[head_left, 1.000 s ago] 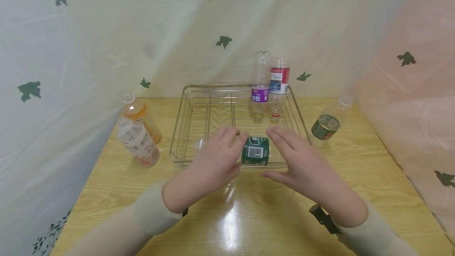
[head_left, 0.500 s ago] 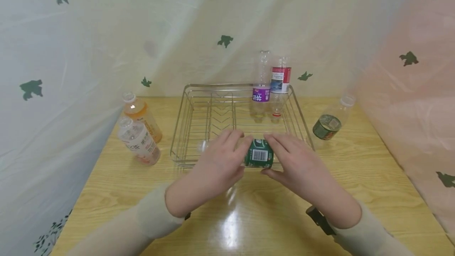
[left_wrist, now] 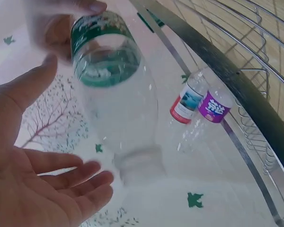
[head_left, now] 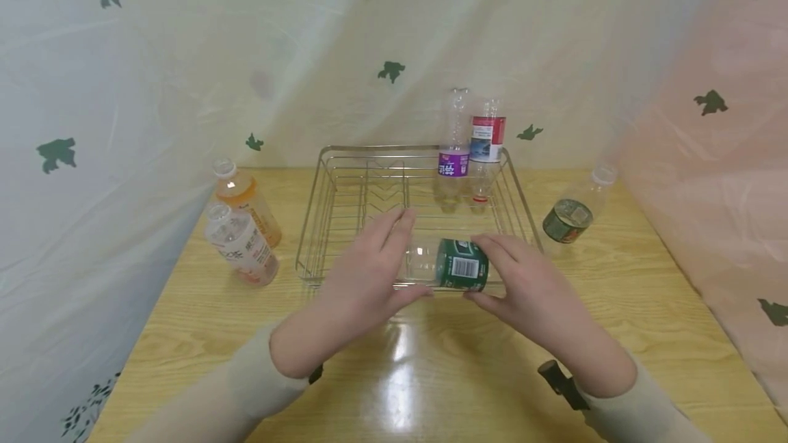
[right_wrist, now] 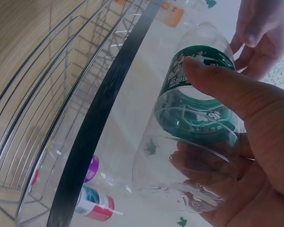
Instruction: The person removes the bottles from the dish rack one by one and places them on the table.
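Backdrop point(head_left: 295, 53), leaf and bird print, fills the area beyond both hands. Wood table point(head_left: 185, 347) below them. Wire rack point(head_left: 382, 148) on it, directly ahead of the hands.

Green-label bottle point(head_left: 463, 264): clear, held sideways between the hands at the rack's near edge. Base end in the right hand point(head_left: 535, 286), neck end toward the left hand point(head_left: 363, 279).

Other bottles: purple-label bottle point(head_left: 453, 163) and red-label bottle point(head_left: 488, 139) side by side, neck down, in the rack's far right corner, beyond the right fingertips. Orange bottle point(head_left: 255, 204) and milky-label bottle point(head_left: 246, 255) upright on table, left of the left hand. Dark-green-label bottle point(head_left: 568, 219) upright on table, just outboard of the right hand.

Right hand: gripping, thumb across the label, fingers bent round the far side. Left hand: fingers loose and parted from thumb, not wrapped round anything.

White cap point(left_wrist: 139, 165) blurred, just off the left fingertips; can't tell if they touch.
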Available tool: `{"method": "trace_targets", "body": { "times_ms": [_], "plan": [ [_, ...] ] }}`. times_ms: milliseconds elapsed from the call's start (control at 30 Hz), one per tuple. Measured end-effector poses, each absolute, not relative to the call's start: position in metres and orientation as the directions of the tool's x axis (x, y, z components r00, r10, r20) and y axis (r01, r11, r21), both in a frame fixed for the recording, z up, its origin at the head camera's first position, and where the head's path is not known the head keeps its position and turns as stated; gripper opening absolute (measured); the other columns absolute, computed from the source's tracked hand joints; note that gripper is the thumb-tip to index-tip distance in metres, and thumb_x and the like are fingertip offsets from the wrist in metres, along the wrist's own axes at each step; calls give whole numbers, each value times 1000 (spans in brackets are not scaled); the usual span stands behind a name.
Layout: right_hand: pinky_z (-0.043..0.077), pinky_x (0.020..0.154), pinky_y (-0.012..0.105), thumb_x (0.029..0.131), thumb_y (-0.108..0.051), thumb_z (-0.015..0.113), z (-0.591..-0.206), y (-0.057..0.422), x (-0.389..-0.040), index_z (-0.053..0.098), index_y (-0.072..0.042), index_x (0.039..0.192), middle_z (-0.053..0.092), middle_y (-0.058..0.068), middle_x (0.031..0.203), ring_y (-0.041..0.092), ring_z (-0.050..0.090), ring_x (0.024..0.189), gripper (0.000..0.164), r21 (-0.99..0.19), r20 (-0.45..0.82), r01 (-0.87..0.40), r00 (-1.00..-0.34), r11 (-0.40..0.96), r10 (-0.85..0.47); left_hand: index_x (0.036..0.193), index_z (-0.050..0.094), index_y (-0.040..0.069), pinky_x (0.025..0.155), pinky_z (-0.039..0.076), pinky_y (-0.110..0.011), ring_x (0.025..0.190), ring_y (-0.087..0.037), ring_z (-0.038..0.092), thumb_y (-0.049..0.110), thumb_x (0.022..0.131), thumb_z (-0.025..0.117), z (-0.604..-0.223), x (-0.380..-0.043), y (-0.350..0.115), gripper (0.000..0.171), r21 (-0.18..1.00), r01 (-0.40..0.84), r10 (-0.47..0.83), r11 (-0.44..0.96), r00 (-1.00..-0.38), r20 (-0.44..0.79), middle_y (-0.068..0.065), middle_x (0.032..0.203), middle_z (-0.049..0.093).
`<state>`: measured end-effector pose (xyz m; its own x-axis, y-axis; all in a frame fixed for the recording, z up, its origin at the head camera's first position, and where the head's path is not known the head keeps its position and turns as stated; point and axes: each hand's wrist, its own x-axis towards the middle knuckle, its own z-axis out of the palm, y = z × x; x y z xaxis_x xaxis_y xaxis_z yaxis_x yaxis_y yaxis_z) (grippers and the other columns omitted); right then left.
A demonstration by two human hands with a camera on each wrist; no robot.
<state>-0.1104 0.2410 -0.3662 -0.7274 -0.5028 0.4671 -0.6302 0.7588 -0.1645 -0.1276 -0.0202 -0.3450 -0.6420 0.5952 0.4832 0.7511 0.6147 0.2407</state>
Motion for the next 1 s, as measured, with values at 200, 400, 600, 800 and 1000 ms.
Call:
{"method": "trace_targets", "body": {
  "times_ms": [200, 400, 600, 800, 1000],
  "plan": [
    [55, 91, 55, 65, -22, 98, -371, 256, -107, 57, 5, 131, 64, 20, 123, 37, 62, 111, 82, -213, 446, -584, -771, 784, -454, 158, 18, -6, 120, 24, -41, 149, -33, 22, 47, 76, 88, -347, -130, -32, 121, 373, 728, 523, 576, -678, 516, -23, 162, 23],
    [58, 85, 54, 66, -19, 97, -377, 273, -108, 57, 5, 132, 63, 22, 122, 36, 63, 106, 81, -243, 503, -580, -761, 778, -411, 161, 13, -1, 117, 30, -44, 150, -31, 19, 44, 78, 89, -353, -128, -51, 121, 499, 611, 454, 615, -792, 409, -17, 166, 14],
    [56, 86, 58, 65, -15, 95, -380, 289, -109, 55, 6, 135, 61, 22, 123, 37, 61, 108, 84, -277, 537, -556, -766, 784, -353, 163, 10, 5, 119, 24, -49, 151, -33, 17, 45, 77, 89, -362, -129, -66, 123, 536, 548, 413, 642, -836, 360, -15, 167, 14],
    [55, 85, 62, 65, -14, 96, -382, 299, -106, 54, 4, 139, 61, 21, 126, 39, 61, 109, 87, -336, 523, -507, -801, 794, -291, 162, 12, 3, 118, 25, -51, 151, -35, 16, 45, 77, 88, -373, -133, -79, 122, 558, 480, 374, 677, -877, 300, -17, 167, 13],
    [53, 88, 63, 63, -14, 96, -385, 311, -107, 53, 3, 141, 62, 22, 127, 40, 61, 110, 90, -348, 546, -489, -799, 800, -251, 162, 13, 3, 118, 23, -55, 151, -37, 14, 48, 76, 88, -385, -139, -92, 123, 587, 414, 336, 695, -910, 245, -18, 166, 12]
  ]
}}
